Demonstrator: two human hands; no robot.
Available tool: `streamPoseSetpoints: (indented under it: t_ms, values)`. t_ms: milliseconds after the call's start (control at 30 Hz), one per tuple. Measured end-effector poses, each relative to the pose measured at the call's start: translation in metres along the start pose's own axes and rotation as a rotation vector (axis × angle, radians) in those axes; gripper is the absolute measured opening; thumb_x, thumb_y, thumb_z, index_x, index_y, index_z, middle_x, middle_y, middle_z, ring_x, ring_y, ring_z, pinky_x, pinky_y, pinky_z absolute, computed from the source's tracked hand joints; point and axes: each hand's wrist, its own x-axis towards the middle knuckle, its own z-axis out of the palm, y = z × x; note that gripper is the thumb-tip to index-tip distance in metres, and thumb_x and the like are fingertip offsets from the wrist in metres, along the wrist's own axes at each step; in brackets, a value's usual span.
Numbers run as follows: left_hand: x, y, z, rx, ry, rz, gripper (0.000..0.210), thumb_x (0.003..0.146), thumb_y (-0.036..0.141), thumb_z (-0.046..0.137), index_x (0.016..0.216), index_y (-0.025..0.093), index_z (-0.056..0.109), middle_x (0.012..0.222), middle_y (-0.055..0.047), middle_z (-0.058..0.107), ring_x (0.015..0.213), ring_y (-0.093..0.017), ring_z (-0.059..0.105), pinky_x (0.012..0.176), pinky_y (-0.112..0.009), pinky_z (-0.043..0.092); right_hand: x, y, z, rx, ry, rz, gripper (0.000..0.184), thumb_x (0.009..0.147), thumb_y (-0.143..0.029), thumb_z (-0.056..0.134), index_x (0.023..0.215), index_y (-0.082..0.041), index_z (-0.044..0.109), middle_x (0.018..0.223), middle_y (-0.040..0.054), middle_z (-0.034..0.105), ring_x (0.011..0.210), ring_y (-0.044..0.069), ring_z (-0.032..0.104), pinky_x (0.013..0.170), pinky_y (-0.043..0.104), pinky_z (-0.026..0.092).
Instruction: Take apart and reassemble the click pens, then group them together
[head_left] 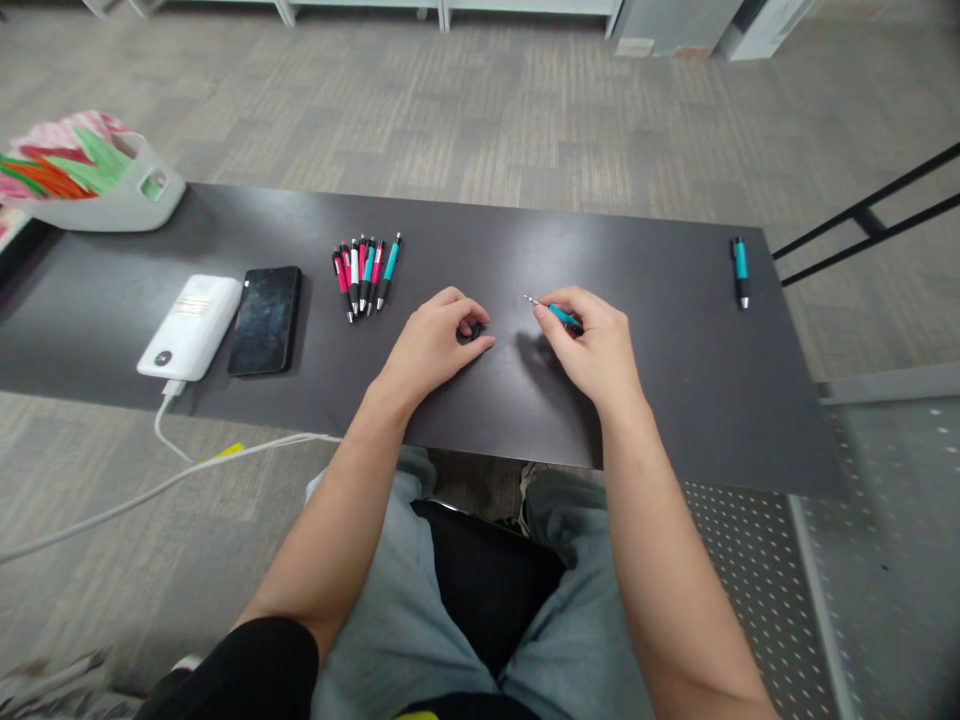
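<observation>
My right hand (592, 340) pinches a teal pen (566, 317) above the dark table. The pen's thin silvery front end points left, out past the thumb and index finger. To the left, my left hand (439, 340) rests at the tabletop with curled fingers around a small black piece (471, 333), mostly hidden by them; its exact kind cannot be made out. A gap lies between the two hands. Beyond my left hand is a group of several click pens (365, 275) in red, white and teal with black grips. Another teal pen (741, 272) lies alone at the far right.
On the left side of the table (697, 400) are a black smartphone (265, 320) and a white power bank (191, 328) with a white cable (161, 418) running off the front edge. A white basket (161, 190) with colourful contents stands at the back left corner.
</observation>
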Motion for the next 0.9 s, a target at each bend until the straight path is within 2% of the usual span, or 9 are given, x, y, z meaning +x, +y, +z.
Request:
streamPoseSetpoints:
  t_ms: [67,133,200,267,400,567,767,900]
  values:
    - [0.000,0.001,-0.008,-0.042,-0.082,0.036,0.029,0.082,0.031,0.085,0.107,0.022,0.075,0.108,-0.005,0.063,0.076,-0.018,0.062,0.075,-0.033,0.050,0.000,0.000,0.000,-0.005,-0.007,0.001,0.021,0.104,-0.043,0.060,0.102,-0.025,0.072,0.101,0.0047,0.074,0.086,0.023,0.066,0.082,0.036,0.048]
    - [0.002,0.001,-0.015,0.031,-0.085,0.090,0.040,0.078,0.037,0.089,0.115,0.025,0.076,0.117,-0.007,0.063,0.091,-0.023,0.063,0.086,-0.037,0.049,0.000,-0.001,-0.001,-0.010,-0.013,0.002,0.021,0.104,-0.043,0.059,0.103,-0.025,0.072,0.101,0.0047,0.074,0.086,0.023,0.066,0.082,0.037,0.048]
    - [0.004,-0.001,-0.020,0.179,-0.052,0.125,0.048,0.075,0.037,0.093,0.119,0.029,0.076,0.127,-0.008,0.065,0.114,-0.032,0.057,0.102,-0.046,0.041,0.000,-0.001,-0.002,-0.008,-0.012,-0.004,0.021,0.104,-0.043,0.059,0.103,-0.025,0.072,0.101,0.0045,0.074,0.086,0.023,0.065,0.082,0.037,0.047]
    - [0.006,-0.005,-0.022,0.256,-0.059,0.125,0.049,0.075,0.036,0.093,0.120,0.032,0.076,0.132,-0.007,0.068,0.125,-0.037,0.050,0.109,-0.052,0.030,-0.001,-0.001,-0.002,-0.004,-0.009,-0.012,0.020,0.104,-0.042,0.060,0.103,-0.026,0.072,0.100,0.0042,0.073,0.086,0.023,0.065,0.081,0.036,0.047]
    - [0.011,-0.012,-0.018,0.182,-0.129,0.135,0.048,0.077,0.035,0.092,0.122,0.035,0.076,0.132,-0.005,0.073,0.128,-0.037,0.051,0.112,-0.055,0.022,-0.001,-0.001,-0.001,-0.008,-0.016,-0.014,0.020,0.104,-0.042,0.061,0.102,-0.025,0.072,0.100,0.0044,0.074,0.086,0.023,0.065,0.080,0.036,0.047]
    - [0.015,-0.003,-0.016,0.231,-0.161,0.148,0.036,0.087,0.029,0.081,0.122,0.034,0.074,0.131,-0.003,0.074,0.136,-0.034,0.051,0.117,-0.056,0.017,-0.001,-0.002,0.000,0.008,-0.017,-0.027,0.018,0.104,-0.039,0.061,0.102,-0.025,0.072,0.102,0.0041,0.074,0.088,0.023,0.067,0.078,0.035,0.048]
    - [0.016,-0.003,-0.024,0.283,-0.058,0.075,0.036,0.092,0.032,0.076,0.128,0.031,0.069,0.131,-0.002,0.072,0.130,-0.031,0.057,0.113,-0.052,0.024,-0.002,-0.001,-0.002,0.014,-0.008,-0.040,0.015,0.103,-0.038,0.063,0.100,-0.026,0.072,0.100,0.0034,0.075,0.087,0.024,0.068,0.079,0.036,0.048]
    - [0.019,-0.012,-0.022,0.267,-0.047,0.062,0.035,0.092,0.030,0.075,0.126,0.030,0.069,0.132,-0.001,0.072,0.129,-0.030,0.058,0.109,-0.051,0.027,-0.002,-0.001,-0.001,0.010,-0.006,-0.028,0.014,0.102,-0.039,0.063,0.100,-0.027,0.071,0.101,0.0032,0.075,0.088,0.025,0.069,0.081,0.038,0.050]
